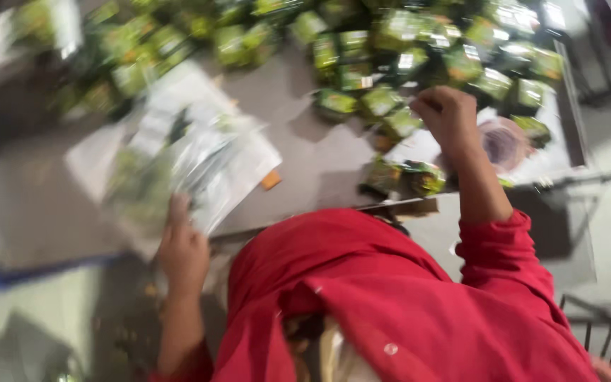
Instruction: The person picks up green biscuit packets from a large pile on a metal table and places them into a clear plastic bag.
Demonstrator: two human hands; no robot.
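While the view is blurred by motion, the main positions can be read. Left hand sits at lower left of the frame, fingers extended upward and pressed on the near edge of a clear bag. That bag lies flat on the desk at centre left and shows green contents through the plastic; the hand is largely open on it, and whether the thumb grips underneath cannot be told. Right hand is at upper right, curled into a loose fist with knuckles up, directly beside a green packet. Whether the fist has hold of a packet cannot be told, as the fingers hide the palm.

Loose green packets form a pile across the top of the frame, from upper left to upper right. Two more packets lie apart from the pile near the desk's front edge, just left of the right forearm. A small orange scrap lies at the bag's right corner. A round pinkish object rests on a white sheet just right of the right wrist; its kind is unclear. A red garment fills the lower centre.
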